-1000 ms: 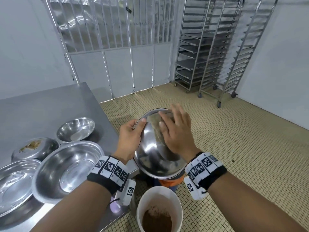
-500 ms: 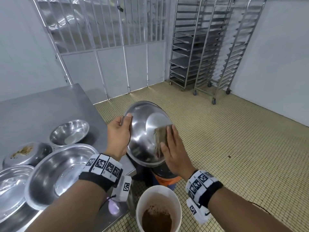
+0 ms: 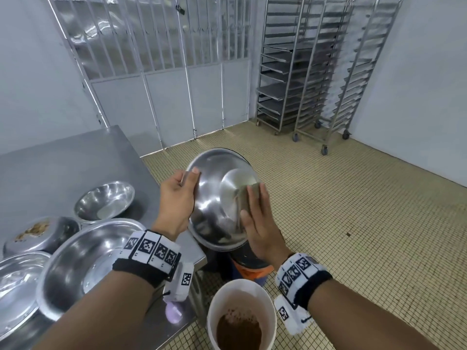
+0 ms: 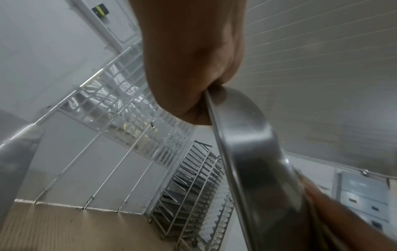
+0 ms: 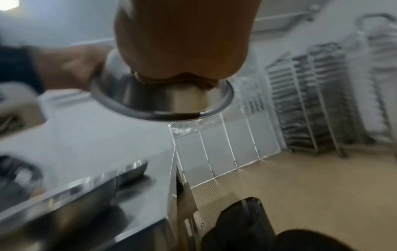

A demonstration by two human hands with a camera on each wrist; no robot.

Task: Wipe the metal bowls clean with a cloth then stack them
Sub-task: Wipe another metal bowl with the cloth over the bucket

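The round shiny metal bowl (image 3: 219, 198) is held over the floor, its rim pinched by the left hand (image 3: 177, 200); a folded tan cloth (image 3: 249, 195) is pressed flat against its underside by the right hand (image 3: 260, 223). A hard push could slip the rim free.

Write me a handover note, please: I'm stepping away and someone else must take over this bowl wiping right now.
Left hand: grips the rim of the held bowl, which is tipped with its outside toward you, off the table and above the floor.
Right hand: flat, pressing the cloth against the bowl's outer base.
On the steel table: a small bowl, a large bowl, a flat bowl at the left edge, and an upturned bowl with brown residue on it.
Done: nothing stacked yet.
Left: finish this bowl, wipe the others, then stack them.
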